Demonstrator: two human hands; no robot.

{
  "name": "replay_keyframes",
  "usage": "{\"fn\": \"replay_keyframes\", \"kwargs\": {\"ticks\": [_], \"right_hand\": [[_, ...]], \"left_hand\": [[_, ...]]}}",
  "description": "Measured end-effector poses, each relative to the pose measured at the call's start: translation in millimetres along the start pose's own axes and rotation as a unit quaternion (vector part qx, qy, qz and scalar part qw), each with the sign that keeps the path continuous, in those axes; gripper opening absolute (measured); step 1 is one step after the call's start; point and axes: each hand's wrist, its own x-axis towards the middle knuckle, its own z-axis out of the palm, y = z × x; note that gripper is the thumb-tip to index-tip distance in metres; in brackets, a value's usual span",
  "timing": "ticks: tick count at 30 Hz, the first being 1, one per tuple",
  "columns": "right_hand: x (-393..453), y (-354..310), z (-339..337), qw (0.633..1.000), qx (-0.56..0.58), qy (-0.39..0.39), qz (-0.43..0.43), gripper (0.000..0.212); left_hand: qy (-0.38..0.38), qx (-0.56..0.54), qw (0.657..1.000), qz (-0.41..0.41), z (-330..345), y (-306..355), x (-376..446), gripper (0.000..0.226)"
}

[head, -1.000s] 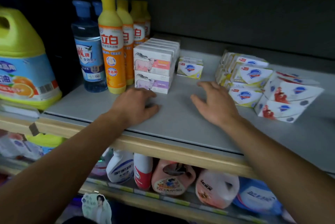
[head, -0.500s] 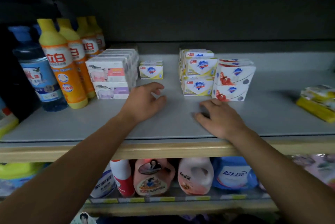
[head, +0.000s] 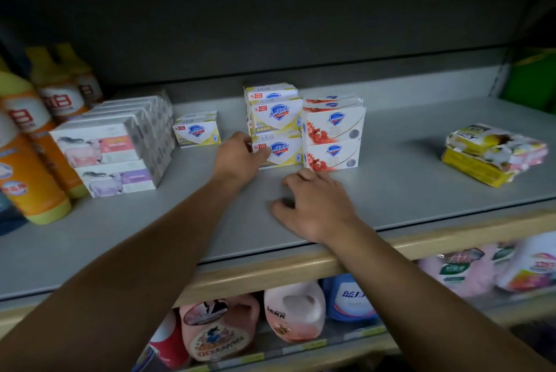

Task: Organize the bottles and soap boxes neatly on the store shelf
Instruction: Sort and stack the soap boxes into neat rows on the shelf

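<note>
From the head camera, the left hand (head: 237,158) reaches to the stack of yellow soap boxes (head: 276,126) at mid-shelf, its fingers curled against the left end of the lowest box; whether they truly pinch it I cannot tell. The right hand (head: 313,206) rests on the grey shelf (head: 406,182) just in front of the red soap boxes (head: 332,133), fingers loosely bent, holding nothing. A single yellow soap box (head: 197,130) sits left of the stack, beside the sheep-printed soap boxes (head: 115,146). Orange bottles (head: 33,158) stand far left.
</note>
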Motion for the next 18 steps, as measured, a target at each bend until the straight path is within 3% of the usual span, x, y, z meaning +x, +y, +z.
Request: {"fn": "replay_keyframes", "kwargs": {"ticks": [8, 13, 16, 18], "right_hand": [[2, 0, 0, 1.000, 0.006, 0.000, 0.001, 0.057], [1, -1, -1, 1.000, 0.004, -0.009, 0.006, 0.054], [1, -4, -4, 1.000, 0.011, 0.013, 0.005, 0.061], [0, -10, -5, 0.994, 0.096, 0.040, -0.022, 0.071]], "left_hand": [[-0.048, -0.015, 0.999, -0.002, -32, -20, -6, 0.033], [-0.040, -0.032, 0.999, -0.007, -67, -46, -29, 0.032], [-0.046, -0.056, 0.997, -0.007, -89, -59, -49, 0.031], [-0.058, -0.113, 0.992, -0.014, -102, -64, -63, 0.029]]}}
